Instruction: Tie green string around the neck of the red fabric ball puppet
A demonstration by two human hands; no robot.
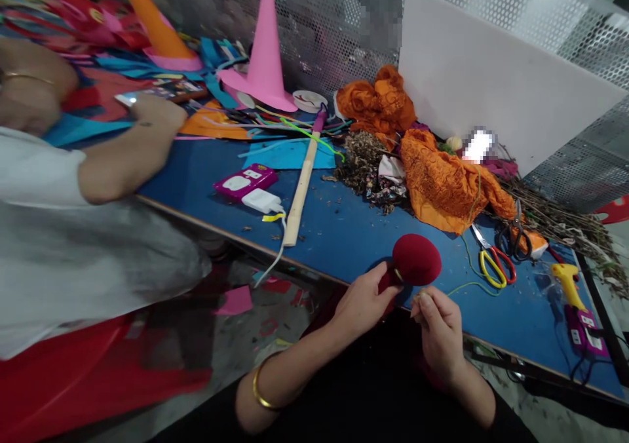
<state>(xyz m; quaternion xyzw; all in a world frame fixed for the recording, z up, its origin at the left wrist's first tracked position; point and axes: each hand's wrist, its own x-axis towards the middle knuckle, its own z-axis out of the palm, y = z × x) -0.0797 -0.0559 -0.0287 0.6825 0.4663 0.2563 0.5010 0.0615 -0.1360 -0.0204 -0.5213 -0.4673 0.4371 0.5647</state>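
A dark red, velvety stuffed cloth ball (417,259) sits at the table's near edge, its gathered neck bound with a thin yellowish band. Closed around that neck are the fingers of my left hand (366,299); the cloth below goes out of sight under the hand. Just right of the ball, my right hand (439,328) is closed in a pinch. A yellow-green thread (469,286) runs from the scissors (494,264) to its fingers; the thread's end is hidden in them. Those scissors have yellow and red handles and lie to the right of the ball.
Orange cloth (437,187) and dry plant scraps (361,161) lie behind. A wooden stick (301,191), purple extension socket (248,181), pink cone hat (265,56), black scissors (515,236) and yellow glue gun (567,282) share the table. A co-worker's hand (157,118) holds a phone at left.
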